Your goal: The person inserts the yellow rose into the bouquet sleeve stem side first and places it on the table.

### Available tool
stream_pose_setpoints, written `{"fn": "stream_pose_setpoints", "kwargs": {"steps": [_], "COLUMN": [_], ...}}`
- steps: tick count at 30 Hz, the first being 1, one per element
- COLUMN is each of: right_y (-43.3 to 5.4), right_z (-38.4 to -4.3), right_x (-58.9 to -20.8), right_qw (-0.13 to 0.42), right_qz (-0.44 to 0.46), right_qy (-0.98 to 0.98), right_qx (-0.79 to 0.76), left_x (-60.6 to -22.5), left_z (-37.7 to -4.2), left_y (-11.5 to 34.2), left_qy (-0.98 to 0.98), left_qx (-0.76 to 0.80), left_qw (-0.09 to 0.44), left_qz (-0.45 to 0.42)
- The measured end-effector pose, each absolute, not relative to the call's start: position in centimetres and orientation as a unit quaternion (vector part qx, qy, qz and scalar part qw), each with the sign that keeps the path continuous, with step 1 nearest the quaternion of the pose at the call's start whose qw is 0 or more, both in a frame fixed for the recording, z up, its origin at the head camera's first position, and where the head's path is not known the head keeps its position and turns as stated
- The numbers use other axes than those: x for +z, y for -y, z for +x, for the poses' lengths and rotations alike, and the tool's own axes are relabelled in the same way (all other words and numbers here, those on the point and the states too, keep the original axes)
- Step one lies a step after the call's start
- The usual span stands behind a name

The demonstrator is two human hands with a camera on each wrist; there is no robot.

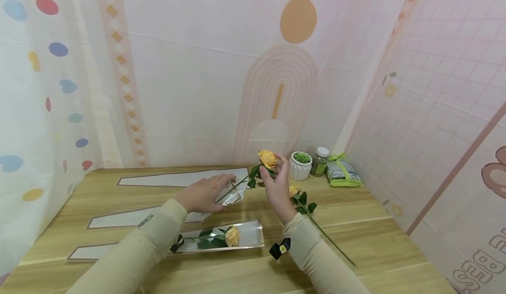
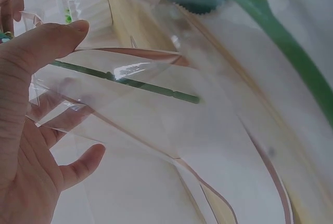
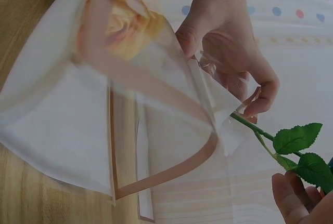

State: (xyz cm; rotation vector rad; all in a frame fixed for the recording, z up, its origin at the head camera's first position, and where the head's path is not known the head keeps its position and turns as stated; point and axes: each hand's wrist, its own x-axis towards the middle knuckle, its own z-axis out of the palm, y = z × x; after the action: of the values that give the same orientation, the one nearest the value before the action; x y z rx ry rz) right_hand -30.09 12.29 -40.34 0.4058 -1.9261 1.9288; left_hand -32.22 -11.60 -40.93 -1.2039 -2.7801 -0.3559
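My right hand (image 1: 278, 188) holds a yellow artificial rose (image 1: 267, 158) close below its bloom, with the flower up and the stem slanting down to the left. The opening of a clear flower sleeve (image 2: 145, 125) with a brownish border is gripped by my left hand (image 1: 206, 193). The rose's green stem (image 2: 140, 83) reaches into this sleeve, and its cut end shows through the plastic. Leaves (image 3: 299, 140) stay outside the opening, between the two hands. Nearer my body, a second yellow rose (image 1: 232, 236) lies inside another clear sleeve (image 1: 253, 232).
A loose yellow rose (image 1: 294, 191) lies right of my right hand. Flat white sleeves (image 1: 178, 179) with brown borders lie on the left of the wooden table (image 1: 375, 241). At the back right stand a potted succulent (image 1: 300, 170), a lidded jar (image 1: 320, 162) and a green-and-grey packet (image 1: 343, 172).
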Motion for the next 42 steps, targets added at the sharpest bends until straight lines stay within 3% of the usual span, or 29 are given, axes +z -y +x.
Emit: {"fn": "stream_pose_setpoints", "kwargs": {"steps": [17,30,42], "right_y": [-12.52,-12.71,-12.71], "right_z": [-29.92,-30.45,-30.47], "right_x": [-40.67,-40.61,-40.83], "right_qw": [0.202,0.168,0.155], "right_qz": [0.119,0.028,0.020], "right_qy": [0.704,0.656,0.646], "right_qx": [0.670,0.735,0.747], "left_x": [-40.89,-40.51,-40.19], "left_z": [-32.39,-32.29,-32.64], "left_y": [11.52,11.34,11.12], "left_qy": [0.908,0.909,0.904], "left_qx": [-0.113,-0.115,-0.127], "left_qw": [0.043,0.039,0.034], "left_qz": [-0.401,-0.398,-0.407]}}
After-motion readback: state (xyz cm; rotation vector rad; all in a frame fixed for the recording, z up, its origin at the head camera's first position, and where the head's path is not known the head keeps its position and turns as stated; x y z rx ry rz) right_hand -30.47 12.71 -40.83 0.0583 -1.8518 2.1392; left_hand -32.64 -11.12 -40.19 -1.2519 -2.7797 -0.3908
